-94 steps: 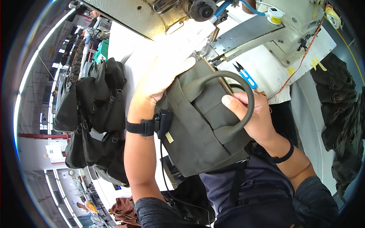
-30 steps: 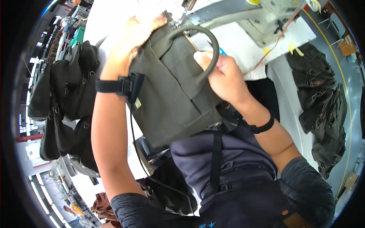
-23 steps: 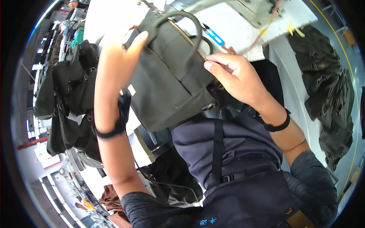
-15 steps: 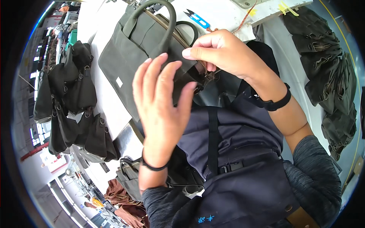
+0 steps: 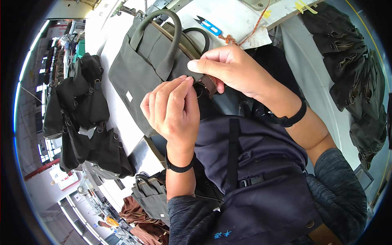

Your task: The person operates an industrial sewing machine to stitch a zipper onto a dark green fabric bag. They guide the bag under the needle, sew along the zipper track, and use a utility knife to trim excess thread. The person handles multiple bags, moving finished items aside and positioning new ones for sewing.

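Dark apron nearest, 6 o'clock; small olive bag at 7, brown fabric pieces just beside it. Left hand, left of centre: fingers bunched, tips up against the near end of the large olive handbag; thumb hidden, can't tell if it grips. Right hand, 1 o'clock: grasping the zipped edge near its lower end, thumb on top beside the brass zipper, other fingers beneath; brown tab hangs there. Handbag lies slanted on the white table at 11, near handle standing up. Step in hand reads as two-handed work at the zip end; checking or tidying, not clear which. Next move probably calls for a firm right pinch and light left fingertips, edge kept flat. Farther: blue snips at 12, unheld, reddish cord just beyond; dark bags heaped at 9; olive bag pile between 2 and 3.
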Available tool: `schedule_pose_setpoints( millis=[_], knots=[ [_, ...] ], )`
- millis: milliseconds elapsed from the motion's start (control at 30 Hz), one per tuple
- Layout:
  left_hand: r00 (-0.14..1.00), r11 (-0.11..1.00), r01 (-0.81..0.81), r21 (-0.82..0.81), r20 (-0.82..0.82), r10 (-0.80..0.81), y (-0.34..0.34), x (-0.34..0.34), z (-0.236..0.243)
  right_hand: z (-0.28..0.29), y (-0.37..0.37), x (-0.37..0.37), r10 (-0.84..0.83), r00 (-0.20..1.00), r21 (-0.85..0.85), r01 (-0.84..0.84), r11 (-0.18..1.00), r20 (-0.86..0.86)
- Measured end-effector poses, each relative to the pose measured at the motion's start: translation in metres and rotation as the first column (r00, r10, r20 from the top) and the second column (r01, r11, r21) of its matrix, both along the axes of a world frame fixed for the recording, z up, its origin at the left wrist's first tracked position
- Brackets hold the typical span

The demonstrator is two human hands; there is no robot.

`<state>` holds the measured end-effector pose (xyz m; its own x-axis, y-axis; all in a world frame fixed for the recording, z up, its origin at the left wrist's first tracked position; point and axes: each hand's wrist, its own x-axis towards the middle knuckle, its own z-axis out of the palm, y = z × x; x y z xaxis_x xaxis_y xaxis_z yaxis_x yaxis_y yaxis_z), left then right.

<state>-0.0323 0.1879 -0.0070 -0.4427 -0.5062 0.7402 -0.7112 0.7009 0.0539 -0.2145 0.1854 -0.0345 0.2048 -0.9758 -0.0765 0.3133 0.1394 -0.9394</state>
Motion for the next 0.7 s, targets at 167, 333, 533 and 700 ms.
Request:
schedule_pose_setpoints(
  millis=[167,333,533,700],
  knots=[
    [1.000,1.000,0.001,-0.003,-0.008,-0.001,0.000,0.000,-0.004,-0.002,-0.001,0.001,0.019,1.000,-0.039,-0.020,0.999,-0.018],
    [0.998,1.000,-0.003,0.028,-0.067,0.005,0.002,-0.004,-0.003,0.002,0.004,0.009,-0.069,0.997,-0.021,0.070,0.997,0.027],
    [0.999,1.000,0.009,0.013,-0.042,-0.008,0.003,0.002,-0.003,-0.005,-0.001,0.007,0.061,0.998,-0.118,-0.063,0.991,-0.017],
    [0.998,0.999,0.037,0.003,-0.043,-0.036,0.002,0.001,-0.004,-0.011,-0.001,0.014,-0.034,0.999,-0.267,0.039,0.963,0.022]
  ],
)
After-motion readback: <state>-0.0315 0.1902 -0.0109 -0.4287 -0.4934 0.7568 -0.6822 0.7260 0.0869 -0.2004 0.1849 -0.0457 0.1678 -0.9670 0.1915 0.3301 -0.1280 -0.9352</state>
